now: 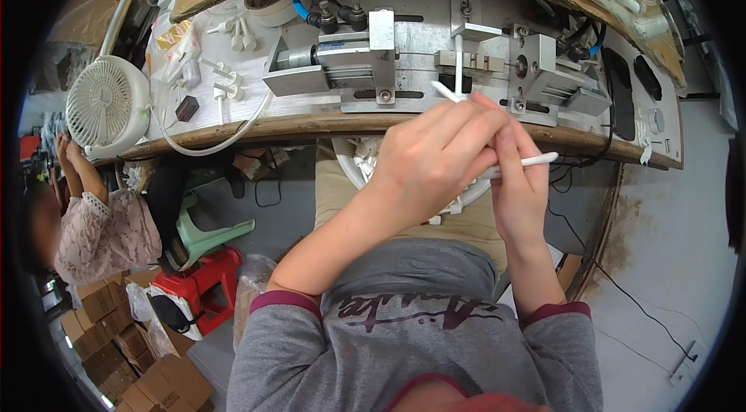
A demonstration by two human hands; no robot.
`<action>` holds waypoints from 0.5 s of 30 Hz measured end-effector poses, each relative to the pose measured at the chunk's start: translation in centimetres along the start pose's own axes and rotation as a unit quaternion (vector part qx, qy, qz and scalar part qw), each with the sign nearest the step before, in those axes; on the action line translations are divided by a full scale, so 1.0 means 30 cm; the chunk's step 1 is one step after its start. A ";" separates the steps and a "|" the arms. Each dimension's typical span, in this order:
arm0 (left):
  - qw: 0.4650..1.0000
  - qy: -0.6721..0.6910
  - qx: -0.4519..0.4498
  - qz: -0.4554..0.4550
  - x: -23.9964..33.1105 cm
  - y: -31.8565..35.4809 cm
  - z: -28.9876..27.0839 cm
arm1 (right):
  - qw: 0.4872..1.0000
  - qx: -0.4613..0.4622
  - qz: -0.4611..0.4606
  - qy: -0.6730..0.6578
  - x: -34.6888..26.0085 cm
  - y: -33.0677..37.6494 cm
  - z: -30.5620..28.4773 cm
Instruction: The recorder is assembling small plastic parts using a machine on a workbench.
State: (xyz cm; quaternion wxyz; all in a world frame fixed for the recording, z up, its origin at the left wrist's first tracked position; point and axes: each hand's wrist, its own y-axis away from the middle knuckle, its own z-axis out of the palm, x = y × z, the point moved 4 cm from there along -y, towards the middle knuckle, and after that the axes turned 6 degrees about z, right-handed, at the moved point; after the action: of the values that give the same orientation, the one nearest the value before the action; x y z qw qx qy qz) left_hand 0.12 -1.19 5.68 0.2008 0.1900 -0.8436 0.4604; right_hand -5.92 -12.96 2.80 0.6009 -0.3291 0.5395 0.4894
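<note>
My left hand (431,159) is closed around thin white plastic sticks (444,92), one tip poking up past my fingers toward the metal press fixture (466,62) on the bench. My right hand (519,179) pinches another white stick (536,160) that points to the right, and the two hands touch. A white stick stands upright in the fixture's middle clamp (459,54). Below my hands, a white basin of more white parts (359,159) sits on my lap, mostly hidden.
The curved wooden-edged bench (311,126) carries a pneumatic cylinder (326,62) with blue hoses, loose white parts (233,31), a tape roll (268,1) and a white fan (105,105). A second person sits at left (93,218). Red and green stools and cardboard boxes (148,365) stand on the floor.
</note>
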 end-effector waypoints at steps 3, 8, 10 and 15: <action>1.000 0.026 -0.011 0.000 -0.007 0.009 -0.009 | 0.999 -0.027 0.022 -0.001 -0.003 -0.001 -0.005; 0.998 -0.005 -0.019 -0.060 -0.010 0.029 -0.030 | 0.996 0.009 0.011 0.085 -0.024 -0.016 -0.093; 0.993 -0.100 -0.060 0.001 -0.027 0.026 -0.028 | 0.997 0.011 0.018 0.072 -0.033 -0.023 -0.153; 0.955 -0.253 -0.137 0.065 -0.051 0.002 0.010 | 0.999 -0.003 0.024 -0.047 -0.031 -0.013 -0.122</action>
State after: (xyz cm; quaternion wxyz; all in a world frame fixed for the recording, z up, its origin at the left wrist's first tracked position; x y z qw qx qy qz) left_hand 1.33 -1.21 4.69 -0.0257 0.2157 -0.9323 0.2893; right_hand -6.69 -16.69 2.92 0.6123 -0.2946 0.5173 0.5202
